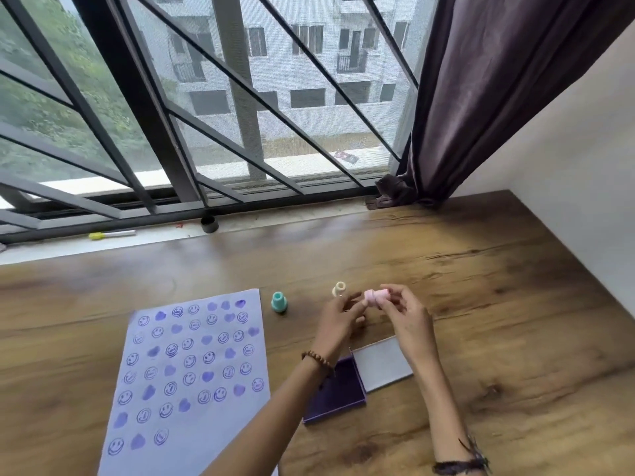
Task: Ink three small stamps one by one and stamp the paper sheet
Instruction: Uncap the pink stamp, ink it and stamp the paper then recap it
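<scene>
A small pink stamp (375,297) is held sideways above the wooden table, between the fingertips of both hands. My left hand (338,319) pinches its left end and my right hand (405,316) grips its right end. A teal stamp (279,301) stands upright just right of the paper's top corner. A cream stamp (338,289) lies on its side behind my left hand. The paper sheet (192,379) lies at the left, covered with rows of purple smiley and heart prints. The open purple ink pad (335,393) sits under my forearms, its grey lid (381,362) folded out to the right.
The wooden table (498,304) runs to a white wall on the right. A window sill at the back holds a yellow-capped pen (110,234) and a small dark cap (209,224). A dark curtain (481,97) hangs at the back right corner.
</scene>
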A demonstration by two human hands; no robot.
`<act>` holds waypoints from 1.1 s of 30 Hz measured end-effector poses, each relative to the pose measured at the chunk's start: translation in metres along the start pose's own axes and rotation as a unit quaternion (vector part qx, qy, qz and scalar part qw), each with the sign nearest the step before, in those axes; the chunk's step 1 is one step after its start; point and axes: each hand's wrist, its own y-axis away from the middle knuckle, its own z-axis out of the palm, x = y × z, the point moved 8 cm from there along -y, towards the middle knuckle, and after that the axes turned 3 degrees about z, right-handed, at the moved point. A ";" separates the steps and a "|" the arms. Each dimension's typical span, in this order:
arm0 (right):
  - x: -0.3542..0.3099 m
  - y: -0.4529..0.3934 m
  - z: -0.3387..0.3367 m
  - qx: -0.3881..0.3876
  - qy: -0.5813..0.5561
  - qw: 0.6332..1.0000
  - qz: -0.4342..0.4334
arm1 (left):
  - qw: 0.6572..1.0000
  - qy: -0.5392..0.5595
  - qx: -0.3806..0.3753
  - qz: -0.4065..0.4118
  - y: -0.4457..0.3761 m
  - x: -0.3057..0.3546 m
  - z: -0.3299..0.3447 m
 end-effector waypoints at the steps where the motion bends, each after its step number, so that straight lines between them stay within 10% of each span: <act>1: 0.000 0.008 0.004 -0.012 -0.042 0.999 0.006 | 1.000 0.024 -0.005 0.000 0.007 0.001 -0.003; 12: 0.002 0.082 0.047 -0.032 -0.153 0.983 0.094 | 0.995 -0.073 0.039 0.060 0.072 0.007 -0.058; 16: 0.005 0.101 0.053 -0.037 -0.306 0.936 0.166 | 0.931 -0.310 0.145 0.124 0.093 0.019 -0.100; 24: 0.014 0.130 0.062 -0.073 -0.386 0.888 0.238 | 0.859 -0.488 0.085 0.130 0.104 0.002 -0.111; 29: 0.012 0.136 0.056 -0.066 -0.325 0.919 0.214 | 0.884 -0.435 0.057 0.162 0.115 -0.004 -0.109; 33: -0.006 0.135 0.050 -0.035 -0.037 0.996 0.079 | 0.862 -0.482 0.006 0.154 0.122 -0.020 -0.106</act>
